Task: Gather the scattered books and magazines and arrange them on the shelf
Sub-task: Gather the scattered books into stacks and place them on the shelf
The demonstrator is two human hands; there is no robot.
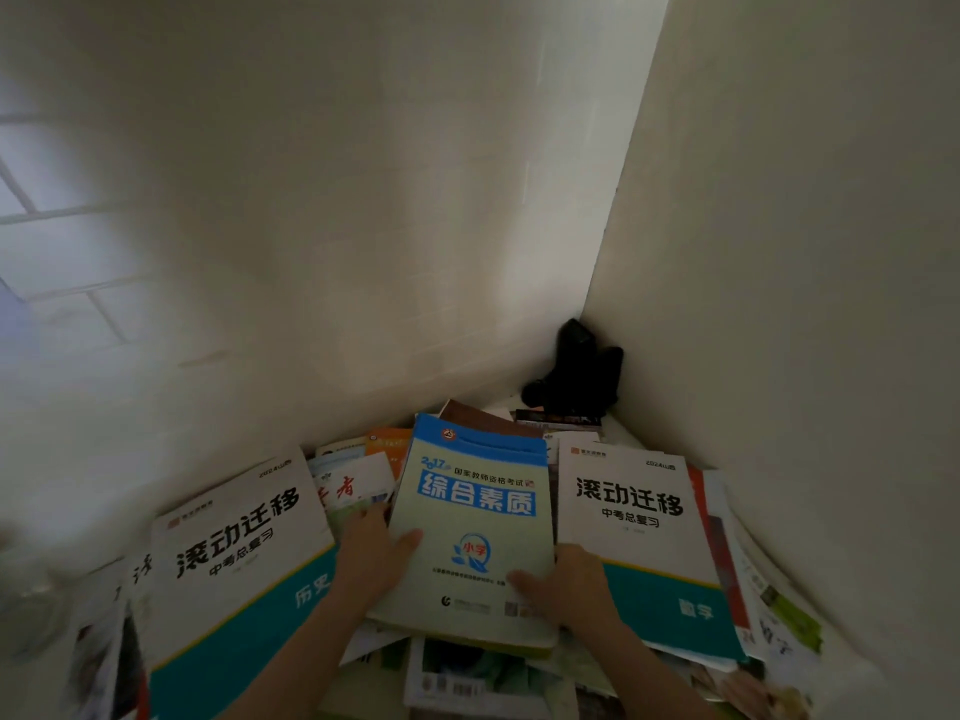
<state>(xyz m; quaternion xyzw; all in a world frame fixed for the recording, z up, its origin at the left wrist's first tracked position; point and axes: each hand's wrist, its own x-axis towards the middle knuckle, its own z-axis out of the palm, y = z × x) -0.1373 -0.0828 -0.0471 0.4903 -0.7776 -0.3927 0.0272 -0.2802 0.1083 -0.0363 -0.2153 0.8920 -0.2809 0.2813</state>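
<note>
Nearest: loose magazines point(467, 678) in a blurred heap at the bottom edge, under the forearms. Above them, left hand point(371, 556) and right hand point(569, 584) on either side of a pale green book point(475, 527) with a blue top band — thumbs laid on the cover, remaining fingers out of sight beneath or behind the edges, so gripped from both sides. Lower edge of the green book raised slightly off the pile, cover tilted toward the camera. Just beside the left hand, a white-and-teal workbook point(234, 553), lying flat and angled; just beside the right hand, a matching workbook point(639, 537), partly over red-edged and white papers point(737, 563) against the right wall point(805, 304). Between left workbook and green book, a magazine with red characters point(350, 485) and an orange cover point(387, 444) behind it. Farther back, a brown book point(488, 420) under the green book's top edge. Farthest — a dark object point(576, 371) in the corner, form unclear.
</note>
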